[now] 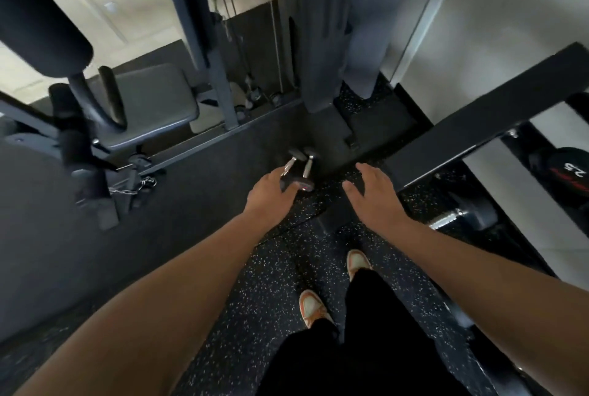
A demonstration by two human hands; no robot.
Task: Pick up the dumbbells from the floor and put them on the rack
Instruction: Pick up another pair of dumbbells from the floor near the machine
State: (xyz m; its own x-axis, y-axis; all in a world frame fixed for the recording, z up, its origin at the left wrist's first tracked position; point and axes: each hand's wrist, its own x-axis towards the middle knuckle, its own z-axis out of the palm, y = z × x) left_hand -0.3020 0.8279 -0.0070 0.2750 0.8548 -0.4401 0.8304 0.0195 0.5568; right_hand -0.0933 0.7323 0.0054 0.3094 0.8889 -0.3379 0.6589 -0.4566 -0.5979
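Observation:
Two small black dumbbells [299,169] with chrome handles lie side by side on the dark floor, just in front of a machine's upright post. My left hand [267,196] reaches down beside them, fingers apart, its fingertips close to or touching the near end of the left dumbbell. My right hand [373,193] hovers open to the right of the pair, apart from them. The dumbbell rack [478,127] runs along the right, a black slanted shelf with a 25-marked dumbbell [567,172] and a chrome-handled dumbbell [462,218] lower down.
A grey cable machine post [322,60] stands right behind the dumbbells. A padded seat [149,102] and black roller pads [41,16] fill the left side, with a chain [134,188] on the floor. My feet in orange-and-white shoes [334,287] stand on speckled rubber flooring.

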